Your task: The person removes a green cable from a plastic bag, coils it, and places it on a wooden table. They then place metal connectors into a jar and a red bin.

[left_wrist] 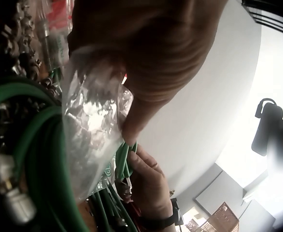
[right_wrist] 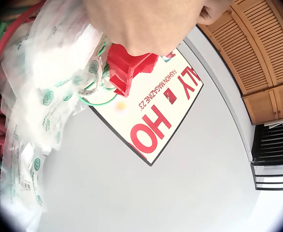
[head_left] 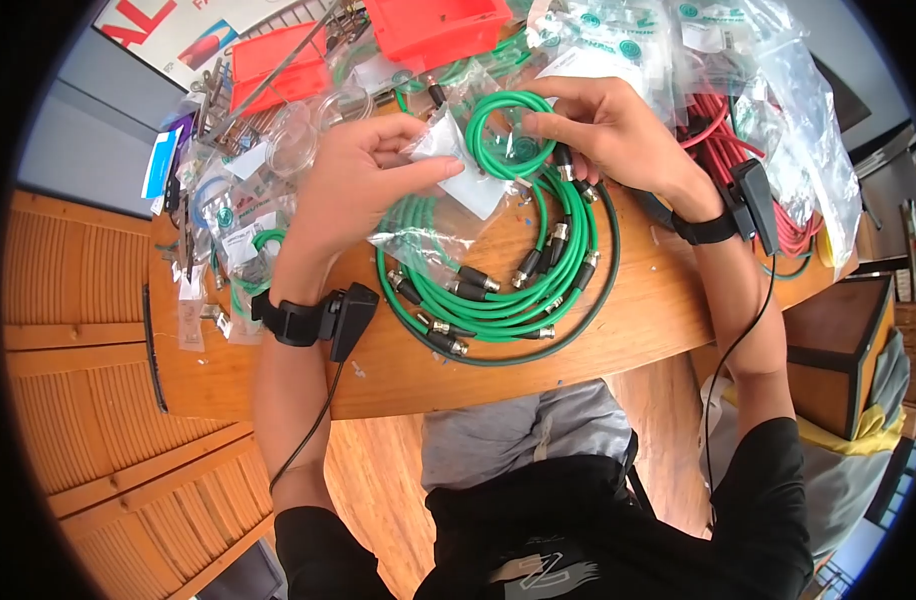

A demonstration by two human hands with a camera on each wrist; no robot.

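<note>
My left hand [head_left: 353, 180] holds a clear plastic bag [head_left: 443, 225] with a white label [head_left: 473, 190] by its upper part. In the left wrist view the crinkled bag [left_wrist: 90, 125] hangs below that hand [left_wrist: 170, 53]. Between thumb and fingers, my right hand [head_left: 613, 130] pinches a small coiled green cable [head_left: 478, 140] with a dark-sleeved connector, right beside the bag. Below both hands, a larger bundle of green cables [head_left: 498, 325] with black-sleeved metal connectors lies coiled on the wooden table [head_left: 638, 320]. The bag covers part of this bundle.
Red plastic bins [head_left: 438, 30] stand at the back. Printed clear bags [head_left: 618, 40] pile up at the back right, near red cables [head_left: 713, 130]. More bagged green cables [head_left: 248, 250] lie at the left, by a clear round container [head_left: 293, 140].
</note>
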